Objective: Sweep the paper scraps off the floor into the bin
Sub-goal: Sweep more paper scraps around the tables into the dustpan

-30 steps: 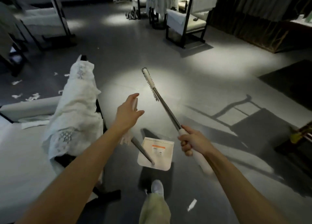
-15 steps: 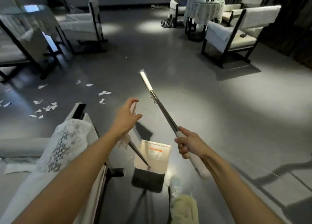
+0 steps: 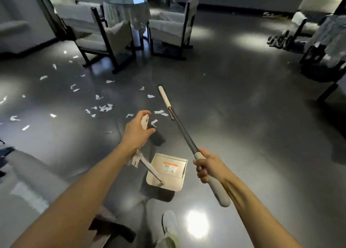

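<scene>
So, left hand (image 3: 137,131): fingers (image 3: 143,113) curled round handle of dustpan (image 3: 174,180).
Right hand (image 3: 207,166): fingers (image 3: 201,173) clamped on broom (image 3: 186,137).
Paper scraps (image 3: 104,107): on floor (image 3: 243,116), beyond left fingers.

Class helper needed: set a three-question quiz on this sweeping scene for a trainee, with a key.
1. True or false: the right hand grips the broom.
2. The paper scraps lie mostly: A) in the dustpan; B) on the floor, ahead and left; C) on a chair.
3. Fill in: the left hand holds the dustpan by its ____.
Key: 1 true; 2 B; 3 handle.
</scene>
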Action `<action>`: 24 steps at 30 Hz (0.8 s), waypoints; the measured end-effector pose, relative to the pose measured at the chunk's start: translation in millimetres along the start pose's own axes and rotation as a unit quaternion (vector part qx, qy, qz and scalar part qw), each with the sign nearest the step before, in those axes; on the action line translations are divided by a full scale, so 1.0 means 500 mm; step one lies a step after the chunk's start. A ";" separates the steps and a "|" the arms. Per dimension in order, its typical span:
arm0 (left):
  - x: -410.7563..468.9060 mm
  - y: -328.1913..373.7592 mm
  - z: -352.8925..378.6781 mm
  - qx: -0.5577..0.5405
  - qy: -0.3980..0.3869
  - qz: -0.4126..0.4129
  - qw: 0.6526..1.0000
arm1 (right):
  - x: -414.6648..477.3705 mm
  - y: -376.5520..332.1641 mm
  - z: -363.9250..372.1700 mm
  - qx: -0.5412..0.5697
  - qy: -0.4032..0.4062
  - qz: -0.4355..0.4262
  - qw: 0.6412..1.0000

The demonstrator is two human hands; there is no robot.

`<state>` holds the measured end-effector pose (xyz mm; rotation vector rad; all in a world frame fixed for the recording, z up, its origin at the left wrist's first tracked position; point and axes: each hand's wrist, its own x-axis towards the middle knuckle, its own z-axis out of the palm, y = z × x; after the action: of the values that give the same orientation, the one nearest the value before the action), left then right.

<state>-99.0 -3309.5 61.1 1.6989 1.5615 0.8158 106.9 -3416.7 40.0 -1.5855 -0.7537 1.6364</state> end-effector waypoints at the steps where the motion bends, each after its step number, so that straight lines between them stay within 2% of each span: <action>1: 0.051 -0.007 0.002 -0.005 0.014 -0.006 1.000 | 0.054 -0.026 -0.003 0.003 -0.011 0.005 1.000; 4: 0.197 -0.025 0.004 -0.003 0.031 -0.015 0.999 | 0.208 -0.102 0.006 0.015 -0.034 0.013 0.999; 10: 0.472 -0.012 0.010 0.031 0.015 -0.010 0.999 | 0.461 -0.283 0.009 0.047 -0.066 0.008 0.997; 17: 0.805 0.034 0.056 0.053 0.000 0.006 0.999 | 0.732 -0.478 -0.075 0.073 -0.044 -0.002 0.996; 24: 1.220 0.087 0.158 0.029 0.009 0.006 1.000 | 1.076 -0.694 -0.222 0.070 0.000 0.000 0.998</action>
<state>41.3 -2709.3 52.4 1.7482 1.6017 0.8010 263.4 -2787.0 9.1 -1.4873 -0.6250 1.6523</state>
